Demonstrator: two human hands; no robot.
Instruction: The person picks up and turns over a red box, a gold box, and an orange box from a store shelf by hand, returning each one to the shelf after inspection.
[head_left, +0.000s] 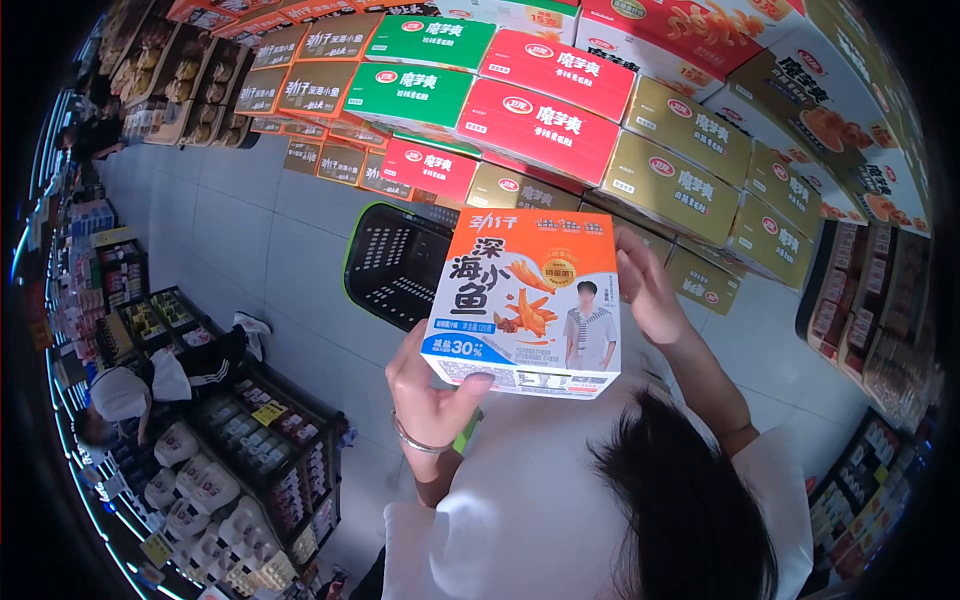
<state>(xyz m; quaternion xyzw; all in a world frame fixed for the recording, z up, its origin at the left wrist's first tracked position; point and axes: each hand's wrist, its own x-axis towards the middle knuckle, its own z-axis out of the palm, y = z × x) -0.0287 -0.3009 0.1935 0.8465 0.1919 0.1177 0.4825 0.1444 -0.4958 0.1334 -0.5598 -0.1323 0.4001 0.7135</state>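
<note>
Between my two hands is an orange and white snack box (pixel 530 290) with Chinese lettering and pictures of small fried fish, its printed front tilted up toward me. My left hand (pixel 430 385) grips its lower left corner, thumb along the bottom edge and a metal bangle at the wrist. At the upper right side, my right hand (pixel 648 290) holds the box, with some fingers hidden behind it. A black shopping basket (pixel 385 265) with a green rim shows behind the box, partly covered by it.
Stacked red snack cartons (pixel 535 120), green cartons (pixel 410 95) and gold cartons (pixel 675 180) stand ahead, with orange-brown fish cartons (pixel 320 90) at their left. A person in a white cap (pixel 120 393) is beside a shelf (pixel 265 420) at lower left. Tiled floor (pixel 270 240) lies between.
</note>
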